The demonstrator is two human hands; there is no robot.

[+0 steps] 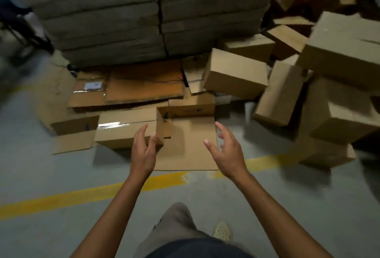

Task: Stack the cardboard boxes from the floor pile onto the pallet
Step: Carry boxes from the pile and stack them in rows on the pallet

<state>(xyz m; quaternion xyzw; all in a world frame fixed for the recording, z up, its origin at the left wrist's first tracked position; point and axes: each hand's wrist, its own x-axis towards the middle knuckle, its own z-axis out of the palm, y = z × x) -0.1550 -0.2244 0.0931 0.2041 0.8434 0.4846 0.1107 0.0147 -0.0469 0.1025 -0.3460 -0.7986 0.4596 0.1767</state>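
A loose pile of brown cardboard boxes (320, 84) fills the right side of the floor. One closed box (236, 74) lies tilted at the pile's left edge. A taped box (123, 130) sits on the floor just beyond my left hand (144, 150). Flattened cardboard sheets (185, 146) lie between my hands. My left hand is empty, its fingers extended and close to the taped box's right end. My right hand (226, 150) hovers over the flat sheet with fingers spread, holding nothing. No pallet is plainly visible.
A tall wall of stacked boxes (156, 14) stands at the back. A yellow floor line (82, 194) crosses the grey concrete in front of me. Another person (18, 19) is at the far left. My leg and shoe (222, 231) show below.
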